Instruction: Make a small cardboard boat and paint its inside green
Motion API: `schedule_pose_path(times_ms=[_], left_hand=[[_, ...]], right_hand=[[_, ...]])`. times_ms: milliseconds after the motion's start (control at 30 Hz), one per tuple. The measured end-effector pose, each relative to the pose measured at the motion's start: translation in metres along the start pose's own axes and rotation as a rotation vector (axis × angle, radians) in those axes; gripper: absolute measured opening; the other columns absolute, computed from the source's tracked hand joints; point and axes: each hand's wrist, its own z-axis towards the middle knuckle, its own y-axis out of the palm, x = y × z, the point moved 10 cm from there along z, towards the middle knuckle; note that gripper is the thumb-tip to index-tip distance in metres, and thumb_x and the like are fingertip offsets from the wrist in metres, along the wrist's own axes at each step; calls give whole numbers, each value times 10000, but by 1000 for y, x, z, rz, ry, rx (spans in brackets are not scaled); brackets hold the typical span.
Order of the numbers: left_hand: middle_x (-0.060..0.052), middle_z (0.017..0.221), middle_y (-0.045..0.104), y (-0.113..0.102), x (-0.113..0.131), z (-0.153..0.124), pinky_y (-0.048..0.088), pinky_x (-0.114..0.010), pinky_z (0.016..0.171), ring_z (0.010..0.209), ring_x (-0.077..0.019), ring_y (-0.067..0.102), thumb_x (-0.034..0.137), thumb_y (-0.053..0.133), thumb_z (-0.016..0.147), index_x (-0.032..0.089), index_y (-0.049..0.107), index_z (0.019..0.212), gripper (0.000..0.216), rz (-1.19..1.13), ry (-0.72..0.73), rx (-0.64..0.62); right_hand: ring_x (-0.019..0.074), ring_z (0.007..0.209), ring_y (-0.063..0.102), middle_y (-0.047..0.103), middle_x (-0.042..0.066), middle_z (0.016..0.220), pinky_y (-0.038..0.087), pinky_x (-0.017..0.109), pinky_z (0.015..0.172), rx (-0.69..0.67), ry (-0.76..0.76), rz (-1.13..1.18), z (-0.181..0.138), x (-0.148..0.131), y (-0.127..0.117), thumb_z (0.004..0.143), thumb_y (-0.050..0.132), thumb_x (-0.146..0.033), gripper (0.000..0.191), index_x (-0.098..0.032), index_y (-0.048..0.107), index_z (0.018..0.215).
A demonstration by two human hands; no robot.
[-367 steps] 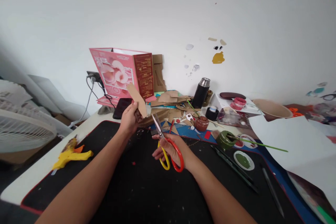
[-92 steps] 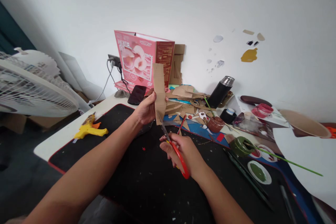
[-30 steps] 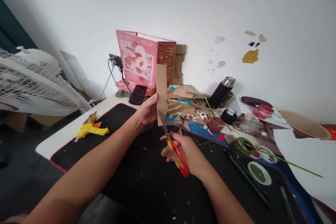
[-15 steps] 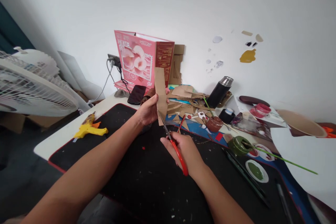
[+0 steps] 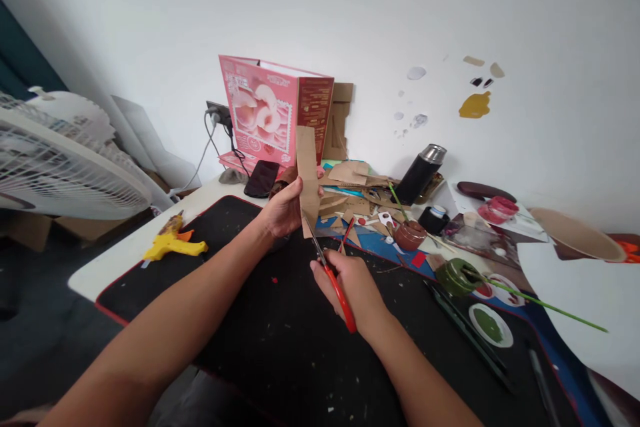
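A long strip of brown cardboard [image 5: 307, 163] stands nearly upright in my left hand [image 5: 284, 208], its thumb on the near face and fingertips showing at the far edge. My right hand [image 5: 353, 287] is wrapped round the handles of red-handled scissors [image 5: 341, 300]. The blades point up and away and lie across the lower end of the strip, with the cardboard between them. My right fingers partly hide the handle loops. Both hands are raised over a black mat [image 5: 280, 327] with a red edge.
A yellow glue gun [image 5: 176, 245] lies on the left. Behind the hands are a phone [image 5: 263, 178], a pink box [image 5: 265, 110] and cardboard scraps [image 5: 350, 172]. To the right stand a black thermos [image 5: 421, 173], a brown paint jar [image 5: 410, 235] and a green paint jar [image 5: 455, 277].
The view has shifted slightly. Both hands keep nearly the same pose, with the scissor blades still at the lower end of the cardboard strip.
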Motion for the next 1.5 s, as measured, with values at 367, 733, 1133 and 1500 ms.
schedule_pose_path(times_ms=[367, 733, 1133, 1500], left_hand=[[-67, 872, 802, 1, 0, 1, 612, -270, 664, 705, -203, 771, 399, 830, 971, 156, 753, 1201, 343, 2, 6, -9], [-77, 885, 798, 6, 0, -2, 588, -250, 595, 672, -192, 756, 410, 839, 966, 150, 753, 1210, 367, 8, -13, -23], [-89, 897, 833, 2, -5, -2, 625, -264, 675, 735, -218, 805, 380, 893, 921, 135, 762, 1186, 384, 27, -21, -54], [-84, 934, 844, 1, -6, -1, 641, -281, 706, 785, -231, 818, 353, 943, 854, 138, 778, 1155, 405, 36, -9, -54]], right_hand=[[212, 659, 758, 724, 9, 710, 566, 290, 648, -240, 114, 431, -5, 7, 20, 900, 836, -698, 525, -204, 727, 1037], [229, 822, 759, 814, 92, 988, 577, 355, 787, -421, 157, 641, -12, 2, 29, 753, 957, -719, 846, -203, 678, 1362], [131, 487, 623, 748, 25, 798, 477, 238, 460, -287, 195, 485, -8, 5, 24, 866, 828, -752, 680, -185, 718, 1225], [110, 395, 538, 606, -64, 590, 409, 203, 391, -155, 184, 466, -6, 15, 20, 973, 756, -698, 489, -218, 697, 1044]])
